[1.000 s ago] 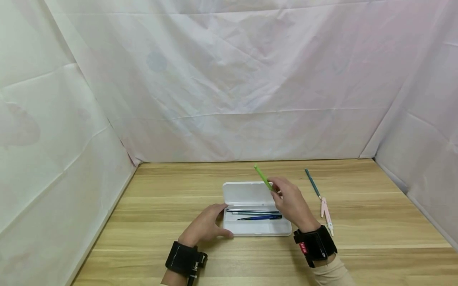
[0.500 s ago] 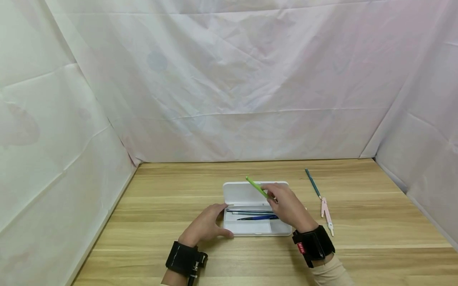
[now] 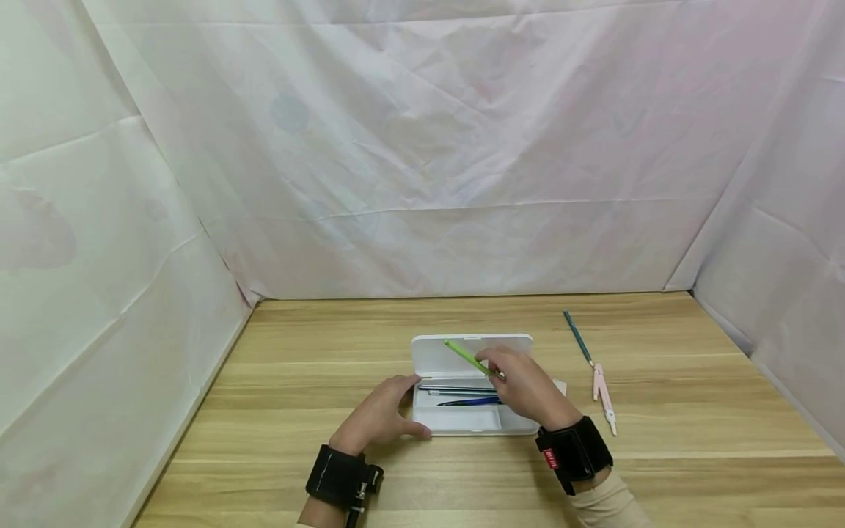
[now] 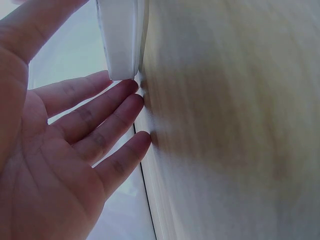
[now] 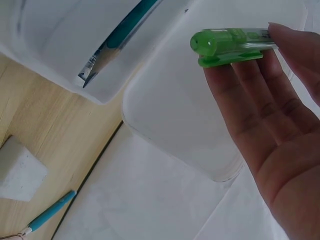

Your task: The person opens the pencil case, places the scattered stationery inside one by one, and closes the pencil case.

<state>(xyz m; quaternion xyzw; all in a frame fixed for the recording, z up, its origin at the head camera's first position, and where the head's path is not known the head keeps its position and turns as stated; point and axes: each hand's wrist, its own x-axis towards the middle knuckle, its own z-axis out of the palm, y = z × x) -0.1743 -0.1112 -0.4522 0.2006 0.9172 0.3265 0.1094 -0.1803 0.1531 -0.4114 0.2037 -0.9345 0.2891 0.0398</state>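
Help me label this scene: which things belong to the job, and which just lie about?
Likely the job:
green pen, in the right hand
white case, touched by the left hand
blue pen, inside the case

Apparently lying about:
pink compass
loose teal pencil
white block

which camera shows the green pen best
The right wrist view: the green pen appears large and close there, with its clip visible, pinched by the right hand. The head view shows it small and slanting; the left wrist view doesn't show it.
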